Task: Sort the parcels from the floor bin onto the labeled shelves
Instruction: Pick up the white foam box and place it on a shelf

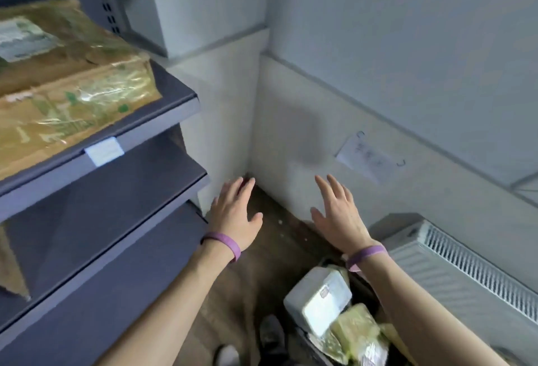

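A taped brown cardboard parcel (67, 74) lies on the upper grey shelf (174, 115) at the left; a white label (104, 151) is stuck on that shelf's front edge. The floor bin (364, 284) at the bottom holds a grey-white parcel (318, 298) and pale yellow-green packets (355, 333). My left hand (234, 214) and my right hand (339, 215) are both held out flat in the air over the floor, fingers straight, holding nothing. The right forearm crosses over the bin. Each wrist wears a purple band.
Two lower grey shelves (116, 220) run beneath the parcel; a cardboard corner (11, 266) shows at far left. A white radiator (471, 278) stands at right. A paper note (366, 159) is taped to the wall. A shoe (270, 333) is on the brown floor.
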`<action>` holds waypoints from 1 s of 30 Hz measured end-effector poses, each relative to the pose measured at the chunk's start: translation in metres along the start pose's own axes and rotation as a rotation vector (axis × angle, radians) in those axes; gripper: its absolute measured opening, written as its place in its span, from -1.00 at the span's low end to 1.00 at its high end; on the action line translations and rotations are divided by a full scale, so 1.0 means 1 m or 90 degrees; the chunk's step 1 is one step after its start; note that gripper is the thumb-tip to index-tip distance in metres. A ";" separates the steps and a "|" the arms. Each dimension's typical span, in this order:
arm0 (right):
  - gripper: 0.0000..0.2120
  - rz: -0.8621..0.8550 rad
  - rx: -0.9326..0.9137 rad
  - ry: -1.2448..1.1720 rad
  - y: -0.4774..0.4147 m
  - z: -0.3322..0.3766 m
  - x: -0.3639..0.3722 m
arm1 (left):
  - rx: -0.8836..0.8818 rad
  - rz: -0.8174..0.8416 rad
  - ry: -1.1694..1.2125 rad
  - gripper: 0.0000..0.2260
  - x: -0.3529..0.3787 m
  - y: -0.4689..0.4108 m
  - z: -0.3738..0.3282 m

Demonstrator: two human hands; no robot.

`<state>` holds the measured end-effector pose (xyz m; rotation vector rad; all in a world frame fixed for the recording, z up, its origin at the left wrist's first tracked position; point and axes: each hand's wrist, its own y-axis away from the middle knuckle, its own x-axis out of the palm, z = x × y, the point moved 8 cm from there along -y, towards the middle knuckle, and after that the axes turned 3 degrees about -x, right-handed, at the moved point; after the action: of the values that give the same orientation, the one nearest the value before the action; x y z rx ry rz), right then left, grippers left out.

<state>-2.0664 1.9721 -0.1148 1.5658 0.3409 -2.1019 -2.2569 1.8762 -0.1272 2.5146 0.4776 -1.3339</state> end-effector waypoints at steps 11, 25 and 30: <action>-0.33 -0.050 0.272 -0.035 0.138 -0.139 -0.010 | 0.148 0.221 -0.060 -0.40 0.127 0.029 -0.107; -0.35 0.178 0.248 -0.065 0.183 -0.277 0.113 | 0.054 0.362 -0.169 -0.40 0.309 0.079 -0.138; -0.36 0.262 0.171 -0.069 0.136 -0.308 0.193 | -0.095 0.344 -0.167 -0.42 0.370 0.066 -0.077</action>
<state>-1.7835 1.9575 -0.3804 1.5017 -0.2918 -1.9488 -1.9781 1.9060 -0.3895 2.0897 -0.1466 -1.3149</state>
